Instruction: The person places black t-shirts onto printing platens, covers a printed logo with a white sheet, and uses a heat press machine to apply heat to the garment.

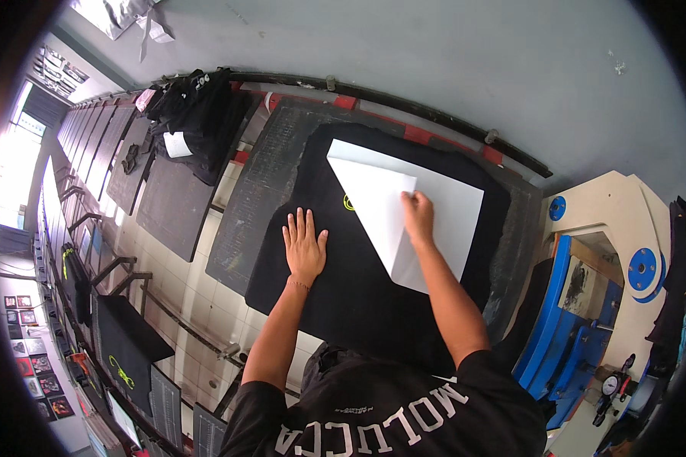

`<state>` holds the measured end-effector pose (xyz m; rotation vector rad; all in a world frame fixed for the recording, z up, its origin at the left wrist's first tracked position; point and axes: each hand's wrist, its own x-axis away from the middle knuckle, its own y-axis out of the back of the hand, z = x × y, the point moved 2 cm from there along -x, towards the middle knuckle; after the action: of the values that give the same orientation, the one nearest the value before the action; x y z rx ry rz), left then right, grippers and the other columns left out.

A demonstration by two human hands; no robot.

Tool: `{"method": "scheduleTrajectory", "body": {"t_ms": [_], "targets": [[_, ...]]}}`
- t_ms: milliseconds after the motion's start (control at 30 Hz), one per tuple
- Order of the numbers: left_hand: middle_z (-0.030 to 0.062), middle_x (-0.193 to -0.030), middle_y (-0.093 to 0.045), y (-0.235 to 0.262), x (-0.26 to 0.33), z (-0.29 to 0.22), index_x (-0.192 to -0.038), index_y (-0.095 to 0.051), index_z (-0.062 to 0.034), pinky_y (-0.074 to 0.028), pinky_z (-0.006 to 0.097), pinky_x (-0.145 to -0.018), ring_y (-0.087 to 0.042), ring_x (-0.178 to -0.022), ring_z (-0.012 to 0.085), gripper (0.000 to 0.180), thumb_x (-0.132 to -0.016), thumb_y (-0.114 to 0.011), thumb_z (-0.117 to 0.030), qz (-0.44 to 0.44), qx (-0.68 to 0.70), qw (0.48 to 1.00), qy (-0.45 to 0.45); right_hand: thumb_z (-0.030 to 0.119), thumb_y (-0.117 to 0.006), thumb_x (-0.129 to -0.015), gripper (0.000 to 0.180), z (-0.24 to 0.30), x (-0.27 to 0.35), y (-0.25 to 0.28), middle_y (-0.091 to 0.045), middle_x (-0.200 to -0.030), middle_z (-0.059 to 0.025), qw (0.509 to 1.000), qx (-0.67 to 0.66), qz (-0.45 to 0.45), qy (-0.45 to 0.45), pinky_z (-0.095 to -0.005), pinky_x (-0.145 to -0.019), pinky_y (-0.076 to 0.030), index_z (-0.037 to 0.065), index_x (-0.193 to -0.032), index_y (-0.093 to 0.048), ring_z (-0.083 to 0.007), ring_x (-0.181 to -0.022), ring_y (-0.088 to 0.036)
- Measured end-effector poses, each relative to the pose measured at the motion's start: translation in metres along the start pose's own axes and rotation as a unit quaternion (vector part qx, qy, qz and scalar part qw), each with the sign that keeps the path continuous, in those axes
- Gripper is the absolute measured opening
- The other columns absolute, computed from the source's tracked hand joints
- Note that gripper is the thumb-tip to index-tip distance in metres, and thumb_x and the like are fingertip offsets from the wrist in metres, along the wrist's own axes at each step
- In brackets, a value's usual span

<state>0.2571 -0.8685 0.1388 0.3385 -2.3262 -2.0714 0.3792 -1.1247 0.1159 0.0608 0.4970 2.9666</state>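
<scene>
A black fabric garment lies spread over a dark board. My left hand rests flat on its left part, fingers stretched out, holding nothing. On the garment's upper right lies a large white sheet, folded back over itself from its left side. My right hand pinches the turned-over edge of this sheet, thumb and fingers closed on it. Just left of the fold shows a small yellow-green print on the black fabric, partly hidden by the sheet.
At right stands a beige and blue machine with a round gauge. Black garments are heaped on a board at the upper left. Lower left, another black garment bears a yellow-green print. A dark rail runs along the grey wall.
</scene>
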Motion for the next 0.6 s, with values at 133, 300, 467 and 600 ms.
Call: {"method": "scheduleTrajectory", "body": {"t_ms": [133, 300, 467, 600], "targets": [[0.0156, -0.158, -0.029, -0.001, -0.007, -0.001, -0.15, -0.033, -0.004, -0.017, 0.052, -0.12, -0.02, -0.147, 0.039, 0.063, -0.101, -0.042, -0.043, -0.002, 0.003, 1.0, 0.024, 0.029, -0.064, -0.091, 0.035, -0.028, -0.035, 0.038, -0.065, -0.075, -0.0191, 0.998, 0.004, -0.067, -0.015, -0.0432, -0.067, -0.048, -0.004, -0.079, -0.059, -0.0311, -0.071, -0.064], [0.0161, -0.16, -0.026, 0.003, -0.006, -0.001, -0.152, -0.034, -0.0104, -0.013, 0.053, -0.12, -0.016, -0.149, 0.0401, 0.062, -0.1, -0.045, -0.043, 0.001, 0.009, 0.999, 0.053, 0.027, -0.065, -0.09, 0.035, -0.075, -0.085, 0.112, -0.069, -0.082, -0.0209, 0.99, 0.013, -0.132, -0.037, -0.0419, -0.072, -0.05, -0.008, -0.087, -0.064, -0.0293, -0.076, -0.067], [0.0153, -0.159, -0.026, 0.004, -0.006, 0.002, -0.151, -0.037, -0.0186, -0.013, 0.055, -0.12, -0.017, -0.148, 0.0415, 0.061, -0.098, -0.045, -0.048, -0.016, -0.001, 0.996, 0.085, 0.026, -0.065, -0.09, 0.037, -0.111, -0.123, 0.204, -0.07, -0.087, -0.0249, 0.973, 0.008, -0.226, -0.046, -0.0426, -0.075, -0.049, -0.011, -0.085, -0.065, -0.0325, -0.08, -0.068], [0.0148, -0.16, -0.026, 0.004, -0.004, 0.007, -0.152, -0.036, -0.0181, -0.012, 0.056, -0.119, -0.017, -0.148, 0.0413, 0.061, -0.099, -0.044, -0.047, -0.021, -0.005, 0.994, 0.109, 0.026, -0.065, -0.09, 0.037, -0.12, -0.144, 0.284, -0.068, -0.086, -0.0254, 0.95, 0.09, -0.293, -0.054, -0.045, -0.074, -0.049, -0.01, -0.084, -0.063, -0.0358, -0.077, -0.066]]}}
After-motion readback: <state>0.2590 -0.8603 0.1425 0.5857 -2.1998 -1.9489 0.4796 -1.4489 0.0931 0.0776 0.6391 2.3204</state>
